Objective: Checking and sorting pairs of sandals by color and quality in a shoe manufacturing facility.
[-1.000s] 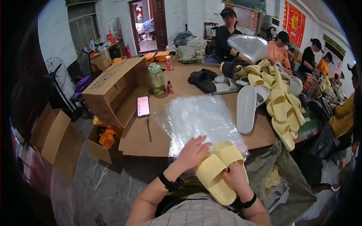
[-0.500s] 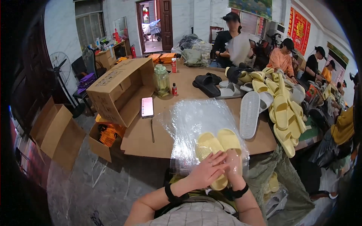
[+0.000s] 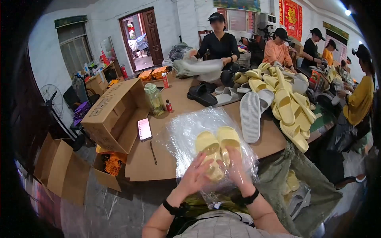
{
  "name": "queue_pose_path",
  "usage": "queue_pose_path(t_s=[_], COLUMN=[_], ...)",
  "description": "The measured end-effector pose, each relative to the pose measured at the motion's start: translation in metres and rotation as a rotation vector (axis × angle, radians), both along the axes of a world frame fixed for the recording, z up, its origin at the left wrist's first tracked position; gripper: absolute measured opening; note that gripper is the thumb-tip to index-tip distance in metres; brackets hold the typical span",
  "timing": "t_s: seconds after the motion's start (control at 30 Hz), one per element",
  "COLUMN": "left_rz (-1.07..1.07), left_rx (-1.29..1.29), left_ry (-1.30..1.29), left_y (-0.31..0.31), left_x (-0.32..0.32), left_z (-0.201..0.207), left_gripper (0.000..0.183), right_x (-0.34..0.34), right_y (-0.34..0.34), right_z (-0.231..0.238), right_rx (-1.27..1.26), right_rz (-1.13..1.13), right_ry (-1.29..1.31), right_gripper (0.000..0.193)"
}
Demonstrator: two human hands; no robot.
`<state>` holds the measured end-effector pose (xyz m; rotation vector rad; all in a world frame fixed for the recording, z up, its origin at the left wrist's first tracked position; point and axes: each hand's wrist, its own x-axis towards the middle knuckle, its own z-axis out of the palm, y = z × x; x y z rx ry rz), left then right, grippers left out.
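A pair of pale yellow slippers (image 3: 206, 142) lies side by side at the table's near edge, toes pointing away from me. Clear plastic film, apparently a bag, covers at least their heel ends. My left hand (image 3: 194, 175) has its fingers spread beside the heel of the left slipper. On the right slipper rests my right hand (image 3: 237, 168), thumb apart and fingers stretched along it, looking partly covered by the film. Beneath them lies a stack of clear plastic bags (image 3: 178, 129).
A heap of yellow slippers (image 3: 283, 101) and a white slipper (image 3: 250, 119) lie to the right. On the left are a phone (image 3: 144, 129), a glass jar (image 3: 154, 101) and a cardboard box (image 3: 107, 113). Across the table a person (image 3: 217, 45) handles a plastic bag.
My left hand has moved off the right one to the left slipper's side. Both slippers now lie together, further up under the film. The view has shifted right.
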<state>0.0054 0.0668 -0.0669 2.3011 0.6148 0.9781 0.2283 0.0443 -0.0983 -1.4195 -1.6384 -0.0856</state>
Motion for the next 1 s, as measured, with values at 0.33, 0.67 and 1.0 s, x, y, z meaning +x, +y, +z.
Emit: queue_pose_path(t_s=[0.33,0.67,1.0], left_rz=[0.352,0.419,0.380], left_rx=[0.087,0.073,0.078], left_ry=[0.087,0.198,0.202], left_y=[0.083,0.082,0.084], left_x=[-0.004,0.005,0.005], left_z=[-0.044,-0.067,-0.070], left_gripper=[0.050,0.055,0.054], right_x=[0.037,0.018,-0.009], right_y=[-0.116,0.016,0.066], right_z=[0.101,0.041,-0.024], right_rx=[-0.954,-0.343,-0.261], right_rz=[0.962,-0.172,-0.269], right_ry=[0.435,0.061,-0.018], right_gripper=[0.039,0.058,0.031])
